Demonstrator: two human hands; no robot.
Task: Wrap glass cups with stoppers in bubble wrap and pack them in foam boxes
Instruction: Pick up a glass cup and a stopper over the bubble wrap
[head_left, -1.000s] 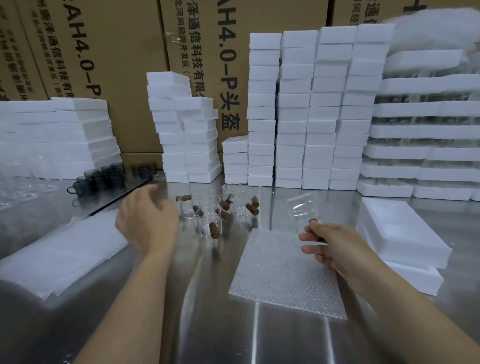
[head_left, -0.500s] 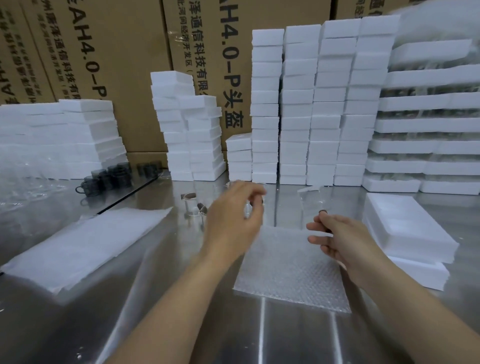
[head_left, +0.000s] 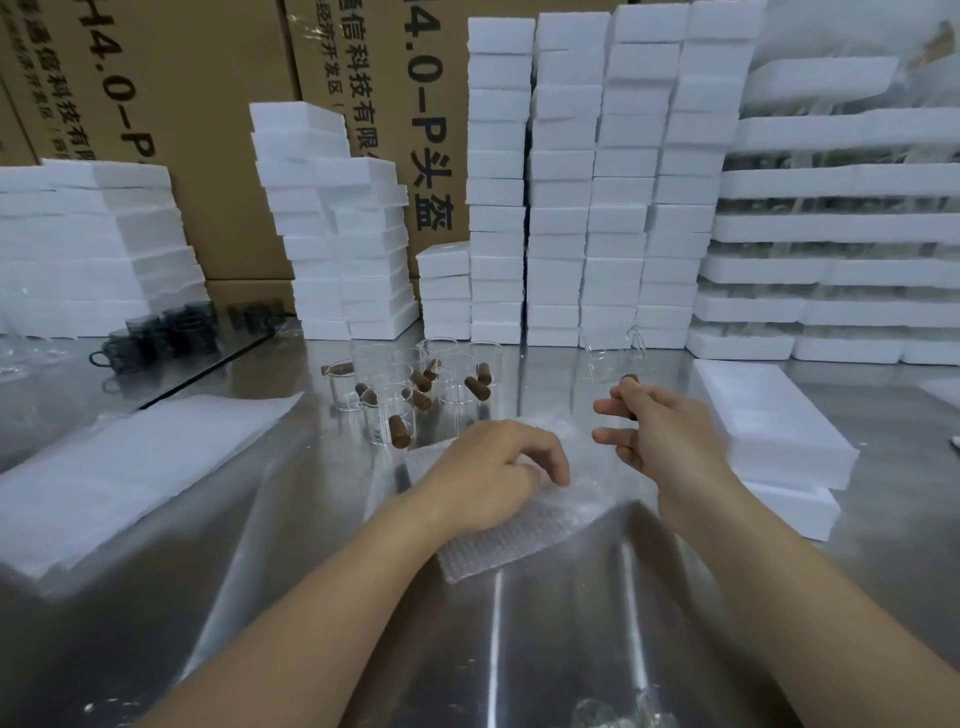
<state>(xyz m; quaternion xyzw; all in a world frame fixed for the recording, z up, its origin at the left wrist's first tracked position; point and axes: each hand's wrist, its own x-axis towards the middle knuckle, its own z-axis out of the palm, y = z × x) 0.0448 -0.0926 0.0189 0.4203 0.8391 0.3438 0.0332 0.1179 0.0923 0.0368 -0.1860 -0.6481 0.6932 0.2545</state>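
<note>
Where the bubble wrap (head_left: 519, 535) lies: rumpled on the steel table (head_left: 571, 649), at 6 o'clock from the glass cups (head_left: 415, 384).
Left hand (head_left: 493, 478): fingers curled onto the wrap, gripping it.
Right hand (head_left: 660, 431): at 2 o'clock from the left, pinching a brown stopper (head_left: 629, 383); a clear cup (head_left: 615, 353) (blurred) shows just above it.
Glass cups: clear, upright, with brown stoppers inside.
Foam boxes (head_left: 769, 426): white, stacked at 3 o'clock from the right hand.

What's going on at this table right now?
A person is packing glassware at a steel table. Their right hand holds a clear glass cup up by its brown stopper. Their left hand grips a rumpled bubble wrap sheet lying in front of them. More cups wait just behind, with white foam boxes to the right. The held cup is not yet wrapped.
</note>
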